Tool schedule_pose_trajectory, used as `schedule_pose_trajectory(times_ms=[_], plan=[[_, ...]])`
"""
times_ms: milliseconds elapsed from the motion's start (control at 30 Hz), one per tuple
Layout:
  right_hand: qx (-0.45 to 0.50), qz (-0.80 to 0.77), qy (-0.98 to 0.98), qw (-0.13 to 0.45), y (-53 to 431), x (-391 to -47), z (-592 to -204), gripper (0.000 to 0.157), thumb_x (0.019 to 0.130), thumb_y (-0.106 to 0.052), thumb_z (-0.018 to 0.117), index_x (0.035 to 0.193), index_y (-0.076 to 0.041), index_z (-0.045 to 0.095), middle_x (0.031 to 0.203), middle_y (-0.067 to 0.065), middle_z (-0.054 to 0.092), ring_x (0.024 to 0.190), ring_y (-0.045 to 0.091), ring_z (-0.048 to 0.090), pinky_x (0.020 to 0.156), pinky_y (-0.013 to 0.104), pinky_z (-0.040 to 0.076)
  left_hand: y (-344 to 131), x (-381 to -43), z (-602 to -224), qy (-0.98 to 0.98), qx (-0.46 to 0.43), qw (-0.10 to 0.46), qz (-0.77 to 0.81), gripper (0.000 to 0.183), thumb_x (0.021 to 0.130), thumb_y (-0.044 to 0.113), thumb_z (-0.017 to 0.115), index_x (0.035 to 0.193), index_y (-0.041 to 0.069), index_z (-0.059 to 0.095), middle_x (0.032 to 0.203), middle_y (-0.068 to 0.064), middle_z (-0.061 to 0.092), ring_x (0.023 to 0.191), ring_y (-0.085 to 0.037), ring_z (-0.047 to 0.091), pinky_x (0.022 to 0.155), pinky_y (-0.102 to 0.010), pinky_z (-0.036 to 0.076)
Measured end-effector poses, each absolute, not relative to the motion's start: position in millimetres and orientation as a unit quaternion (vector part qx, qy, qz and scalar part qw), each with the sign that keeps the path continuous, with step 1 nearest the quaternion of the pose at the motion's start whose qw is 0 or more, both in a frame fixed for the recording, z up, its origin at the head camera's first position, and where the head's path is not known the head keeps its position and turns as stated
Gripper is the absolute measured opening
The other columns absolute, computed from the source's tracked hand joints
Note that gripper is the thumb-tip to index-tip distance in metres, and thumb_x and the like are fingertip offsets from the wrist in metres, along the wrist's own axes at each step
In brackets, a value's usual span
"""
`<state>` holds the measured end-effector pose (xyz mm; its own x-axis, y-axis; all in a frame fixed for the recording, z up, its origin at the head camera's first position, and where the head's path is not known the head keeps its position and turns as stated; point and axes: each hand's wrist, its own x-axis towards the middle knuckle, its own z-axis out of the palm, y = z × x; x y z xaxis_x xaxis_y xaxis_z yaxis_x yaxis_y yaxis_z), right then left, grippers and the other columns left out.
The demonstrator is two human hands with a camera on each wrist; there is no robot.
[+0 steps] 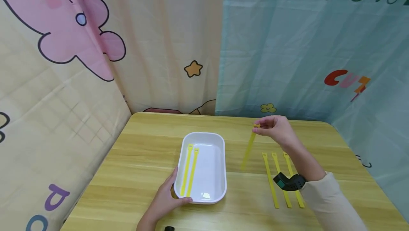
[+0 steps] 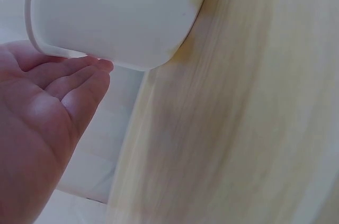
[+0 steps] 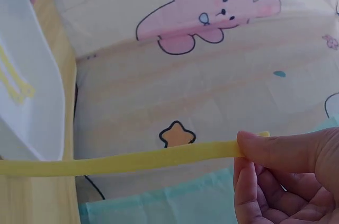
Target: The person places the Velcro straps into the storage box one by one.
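Observation:
My right hand [image 1: 276,130] pinches a yellow cable tie [image 1: 249,147] by its slotted head, between thumb and fingers. The tie hangs down over the table, right of a white tray [image 1: 212,170]; the right wrist view shows its flat strap [image 3: 153,159] stretching away from the thumb. At the tray's near left corner, my left hand [image 1: 163,199] holds the rim, thumb along the near side and fingers against the left wall [image 2: 122,33]. Two yellow ties [image 1: 192,174] lie side by side in the tray's left part.
Right of the tray, three more yellow ties [image 1: 270,183] lie in a row on the wooden table [image 1: 143,146], partly under my right forearm and its black wrist device [image 1: 290,182]. Patterned curtains [image 1: 175,39] stand behind the table. A small black object [image 1: 169,228] shows at the bottom edge.

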<state>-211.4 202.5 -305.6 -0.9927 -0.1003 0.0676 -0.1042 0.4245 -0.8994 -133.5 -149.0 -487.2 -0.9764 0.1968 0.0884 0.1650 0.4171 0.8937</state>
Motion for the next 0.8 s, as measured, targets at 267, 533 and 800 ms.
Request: schedule_pose_trajectory(times_ms=[267,533,800], plan=[[0.074,0.583,-0.808,0.026,188,-205,-290,0.035,0.077,-0.019,0.075,0.100,0.005,0.065,0.085,-0.001,0.066,0.078,0.015,0.058,0.071,0.023,0.050,-150,-133,-487,0.841,0.109,0.010,0.529,0.114,0.059,0.041,0.084,0.145,0.001,0.020,0.147,-0.017,0.025,0.132,-0.030,0.025,0.105,-0.045,0.019],[0.092,0.606,-0.790,0.023,171,-199,-294,0.036,0.077,-0.012,0.074,0.101,0.011,0.062,0.081,0.000,0.067,0.074,0.016,0.059,0.069,0.024,0.052,-149,-133,-487,0.840,0.111,0.006,0.531,0.114,0.059,0.041,0.084,0.145,0.001,0.021,0.146,-0.017,0.025,0.132,-0.032,0.024,0.105,-0.048,0.019],[0.118,0.627,-0.770,0.000,150,-202,-311,0.027,0.076,-0.004,0.074,0.096,0.012,0.064,0.082,0.005,0.067,0.072,0.015,0.060,0.068,0.024,0.052,-148,-132,-487,0.841,0.109,0.003,0.529,0.114,0.058,0.041,0.085,0.144,0.000,0.021,0.146,-0.018,0.025,0.132,-0.032,0.024,0.105,-0.047,0.019]])
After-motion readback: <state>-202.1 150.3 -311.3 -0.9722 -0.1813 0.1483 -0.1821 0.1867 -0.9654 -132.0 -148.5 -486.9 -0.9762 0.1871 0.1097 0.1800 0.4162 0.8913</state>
